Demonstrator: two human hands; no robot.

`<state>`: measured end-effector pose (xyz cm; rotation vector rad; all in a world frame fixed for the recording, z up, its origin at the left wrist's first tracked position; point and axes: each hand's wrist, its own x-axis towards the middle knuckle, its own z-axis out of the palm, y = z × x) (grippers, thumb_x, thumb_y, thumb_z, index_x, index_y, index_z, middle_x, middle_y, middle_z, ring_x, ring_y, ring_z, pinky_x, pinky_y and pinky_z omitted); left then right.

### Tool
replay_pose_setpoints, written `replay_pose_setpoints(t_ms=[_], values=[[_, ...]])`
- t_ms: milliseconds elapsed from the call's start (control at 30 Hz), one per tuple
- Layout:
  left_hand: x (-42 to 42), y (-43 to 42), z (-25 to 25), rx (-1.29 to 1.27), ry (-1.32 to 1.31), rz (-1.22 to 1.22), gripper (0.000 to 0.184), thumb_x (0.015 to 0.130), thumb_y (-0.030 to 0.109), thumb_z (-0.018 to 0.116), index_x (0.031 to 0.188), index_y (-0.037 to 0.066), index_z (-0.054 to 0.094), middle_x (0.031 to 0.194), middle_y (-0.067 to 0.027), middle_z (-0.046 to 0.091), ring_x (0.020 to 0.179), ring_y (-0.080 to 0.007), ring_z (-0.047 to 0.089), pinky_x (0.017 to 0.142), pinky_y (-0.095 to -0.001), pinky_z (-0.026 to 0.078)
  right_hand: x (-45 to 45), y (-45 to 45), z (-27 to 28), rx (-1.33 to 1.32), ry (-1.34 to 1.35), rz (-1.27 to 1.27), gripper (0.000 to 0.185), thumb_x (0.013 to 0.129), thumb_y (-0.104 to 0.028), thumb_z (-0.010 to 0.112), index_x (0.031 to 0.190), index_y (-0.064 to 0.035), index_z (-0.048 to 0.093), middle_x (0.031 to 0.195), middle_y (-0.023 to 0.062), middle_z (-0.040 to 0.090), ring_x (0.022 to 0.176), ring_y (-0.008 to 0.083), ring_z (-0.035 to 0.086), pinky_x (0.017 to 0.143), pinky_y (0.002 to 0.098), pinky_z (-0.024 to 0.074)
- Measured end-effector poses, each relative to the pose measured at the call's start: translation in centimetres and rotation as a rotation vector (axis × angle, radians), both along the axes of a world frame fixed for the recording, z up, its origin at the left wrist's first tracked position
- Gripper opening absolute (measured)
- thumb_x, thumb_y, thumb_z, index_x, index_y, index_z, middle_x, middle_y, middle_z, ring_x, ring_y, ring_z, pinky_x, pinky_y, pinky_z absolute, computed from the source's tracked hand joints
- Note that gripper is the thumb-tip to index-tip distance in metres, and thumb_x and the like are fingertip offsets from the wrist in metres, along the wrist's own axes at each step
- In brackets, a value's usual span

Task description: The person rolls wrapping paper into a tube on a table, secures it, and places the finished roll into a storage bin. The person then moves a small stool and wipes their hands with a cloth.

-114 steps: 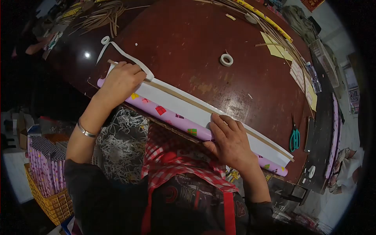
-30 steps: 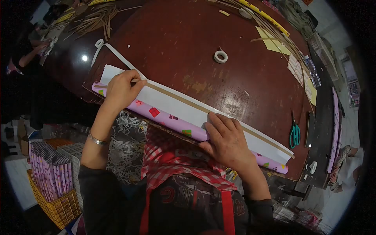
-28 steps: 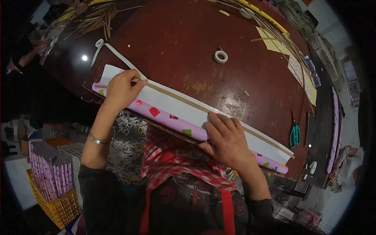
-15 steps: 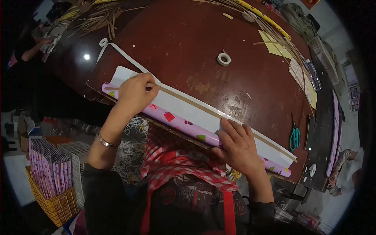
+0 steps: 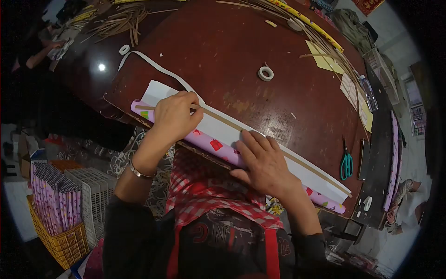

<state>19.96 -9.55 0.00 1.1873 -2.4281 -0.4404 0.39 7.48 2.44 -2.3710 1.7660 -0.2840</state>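
A roll of purple patterned wrapping paper point(image 5: 216, 145) lies along the table's near edge, its white underside point(image 5: 223, 122) turned up. Along that white strip runs a thin brown strip point(image 5: 310, 168). My left hand point(image 5: 179, 114) is closed near the roll's left end, thumb and fingers pinching at the brown strip. Farther right, my right hand point(image 5: 265, 162) lies across the paper with fingers stretched out, pressing on the strip and roll. A white tape point(image 5: 160, 68) trails from its small roll point(image 5: 124, 49) toward the paper's far edge by my left hand.
On the brown table point(image 5: 223, 60) are another tape roll point(image 5: 265, 73), teal-handled scissors point(image 5: 346, 165), a plastic bottle point(image 5: 369, 93) and bundled brown strips point(image 5: 125, 23). A yellow basket point(image 5: 60, 242) of purple rolls stands lower left. Another person's arm point(image 5: 39, 56) shows at far left.
My left hand has moved slightly right together with the roll's left end. My right hand has slid left along the paper, closer to my left hand.
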Motion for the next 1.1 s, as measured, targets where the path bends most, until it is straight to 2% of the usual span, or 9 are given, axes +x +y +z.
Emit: replay_pose_setpoints(t_ms=[200, 400, 500, 567, 600, 733, 833, 900, 1100], values=[[0.0, 0.0, 0.0, -0.004, -0.015, 0.013, 0.015, 0.074, 0.021, 0.065, 0.080, 0.006, 0.064, 0.080, -0.0098, 0.066, 0.075, -0.0319, 0.065, 0.066, -0.0430, 0.051, 2.6, -3.9, -0.1, -0.008, -0.004, 0.098, 0.058, 0.083, -0.045, 0.064, 0.120, -0.0014, 0.055, 0.131, 0.0221, 0.051, 0.122, 0.0363, 0.047, 0.101, 0.0471, 0.0370], [0.1, -0.2, 0.0, -0.019, -0.008, 0.009, 0.018, 0.076, 0.024, 0.067, 0.078, 0.007, 0.064, 0.078, -0.0093, 0.066, 0.074, -0.0318, 0.065, 0.065, -0.0430, 0.051, 3.8, -5.3, -1.4, -0.103, -0.026, 0.098, 0.055, 0.082, -0.041, 0.067, 0.118, -0.0009, 0.058, 0.129, 0.0216, 0.052, 0.121, 0.0357, 0.048, 0.099, 0.0464, 0.0386], [0.7, -0.7, 0.2, 0.029, 0.020, -0.040, 0.024, 0.081, 0.030, 0.067, 0.082, 0.006, 0.062, 0.077, -0.0097, 0.067, 0.073, -0.0317, 0.065, 0.064, -0.0426, 0.050, 4.0, -5.3, -1.2, -0.082, -0.028, 0.071, 0.053, 0.081, -0.039, 0.068, 0.117, -0.0009, 0.058, 0.129, 0.0210, 0.053, 0.121, 0.0355, 0.049, 0.099, 0.0461, 0.0388], [0.7, -1.4, 0.7, 0.209, 0.158, 0.090, 0.029, 0.086, 0.035, 0.066, 0.088, 0.006, 0.060, 0.077, -0.0103, 0.068, 0.073, -0.0313, 0.066, 0.063, -0.0418, 0.050, 4.0, -5.3, -1.1, -0.078, -0.023, 0.071, 0.053, 0.081, -0.039, 0.068, 0.117, -0.0010, 0.058, 0.129, 0.0206, 0.053, 0.121, 0.0353, 0.049, 0.099, 0.0463, 0.0387], [0.6, -1.7, 0.9, 0.254, 0.175, 0.100, 0.028, 0.089, 0.033, 0.064, 0.092, 0.006, 0.058, 0.078, -0.0108, 0.068, 0.073, -0.0313, 0.067, 0.063, -0.0409, 0.050, 4.0, -5.3, -1.0, -0.077, -0.020, 0.071, 0.053, 0.081, -0.038, 0.068, 0.117, -0.0011, 0.058, 0.129, 0.0201, 0.053, 0.121, 0.0351, 0.049, 0.099, 0.0464, 0.0385], [-0.1, -1.8, 0.1, 0.272, 0.302, 0.020, 0.024, 0.087, 0.028, 0.065, 0.092, 0.006, 0.056, 0.077, -0.0105, 0.068, 0.073, -0.0313, 0.067, 0.063, -0.0406, 0.050, 4.0, -5.4, -1.6, -0.175, -0.010, 0.094, 0.050, 0.082, -0.039, 0.067, 0.110, 0.0015, 0.059, 0.124, 0.0209, 0.054, 0.117, 0.0335, 0.049, 0.096, 0.0484, 0.0387], [-0.5, -1.9, -0.1, 0.255, 0.365, 0.014, 0.020, 0.085, 0.021, 0.066, 0.092, 0.006, 0.055, 0.077, -0.0103, 0.068, 0.073, -0.0305, 0.067, 0.063, -0.0402, 0.050, 4.0, -5.3, -1.5, -0.135, -0.004, 0.085, 0.051, 0.083, -0.040, 0.066, 0.112, 0.0013, 0.059, 0.125, 0.0208, 0.054, 0.120, 0.0341, 0.047, 0.099, 0.0523, 0.0361], [-0.3, -2.1, 0.1, 0.219, 0.347, 0.059, 0.015, 0.083, 0.014, 0.065, 0.093, 0.006, 0.057, 0.078, -0.0110, 0.067, 0.072, -0.0291, 0.066, 0.063, -0.0395, 0.050, 4.0, -5.3, -1.7, -0.178, 0.028, 0.086, 0.052, 0.084, -0.042, 0.064, 0.112, 0.0009, 0.059, 0.127, 0.0211, 0.053, 0.124, 0.0348, 0.045, 0.103, 0.0558, 0.0328], [3.5, -4.9, 0.0, 0.049, 0.334, 0.145, 0.013, 0.083, 0.008, 0.062, 0.094, 0.005, 0.066, 0.087, -0.0122, 0.067, 0.071, -0.0270, 0.065, 0.065, -0.0355, 0.050, 4.0, -5.3, -1.4, -0.104, 0.037, 0.061, 0.050, 0.085, -0.040, 0.064, 0.117, -0.0020, 0.058, 0.131, 0.0187, 0.053, 0.130, 0.0344, 0.042, 0.105, 0.0599, 0.0313]])
